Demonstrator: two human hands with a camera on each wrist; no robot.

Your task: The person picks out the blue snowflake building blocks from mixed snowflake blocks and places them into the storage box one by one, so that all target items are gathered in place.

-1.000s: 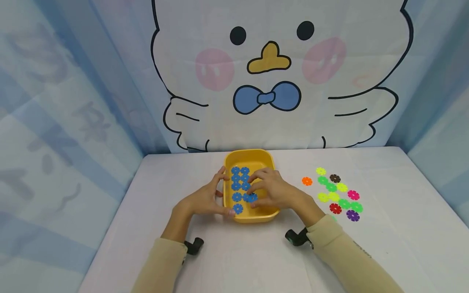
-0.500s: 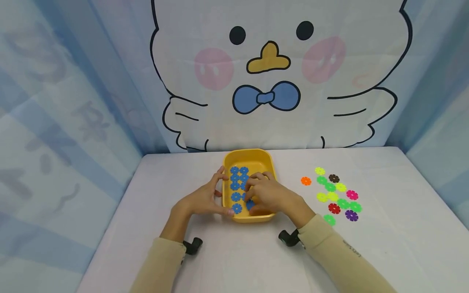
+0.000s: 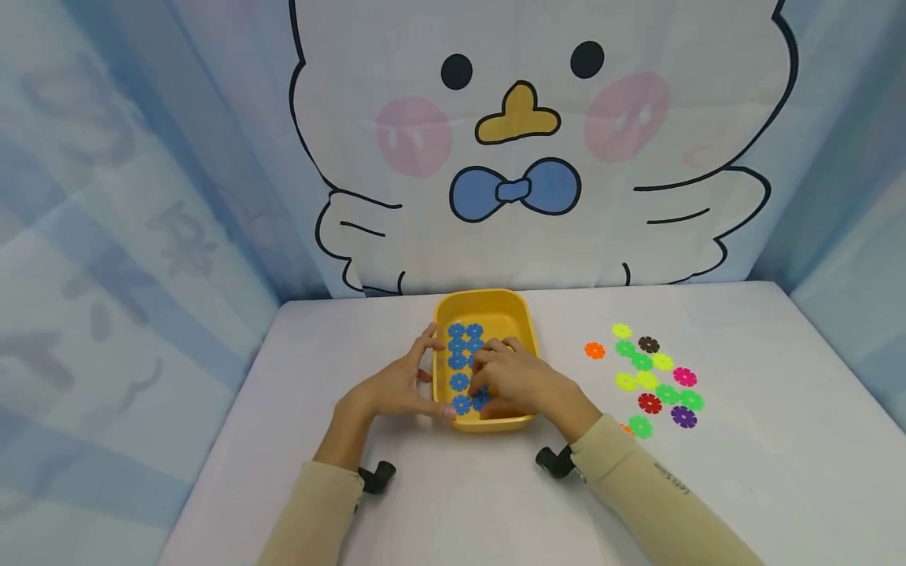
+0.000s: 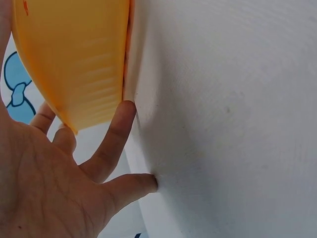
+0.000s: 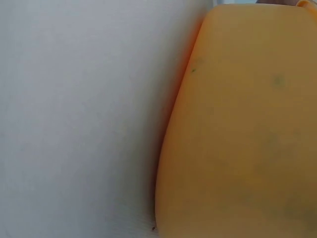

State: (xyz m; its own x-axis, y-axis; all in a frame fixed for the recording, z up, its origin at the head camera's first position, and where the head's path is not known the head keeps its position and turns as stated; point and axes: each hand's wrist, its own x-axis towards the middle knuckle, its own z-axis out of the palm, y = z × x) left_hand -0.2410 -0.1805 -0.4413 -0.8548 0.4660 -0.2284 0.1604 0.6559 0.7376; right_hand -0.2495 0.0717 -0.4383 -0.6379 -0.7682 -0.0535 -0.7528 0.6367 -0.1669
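Inside the yellow tray, several blue snowflake discs lie flat in two columns along the left side. My right hand reaches in over the near right part, its fingers curled around a blue snowflake disc by the near end; the hand partly covers this disc and others in the right column. On the tray's left side rests my left hand, fingers spread along the rim and thumb at the near left corner. In the left wrist view, its fingers extend beside the tray's outer wall.
Loose snowflake discs in other colours lie on the white table right of the tray, among them a purple disc, a red disc and an orange disc. A printed cloth hangs behind the table.
My right hand has moved slightly left and nearer, its fingers curling more. The blue disc at its fingers has slid towards the near end of the right column. The left hand stays put.
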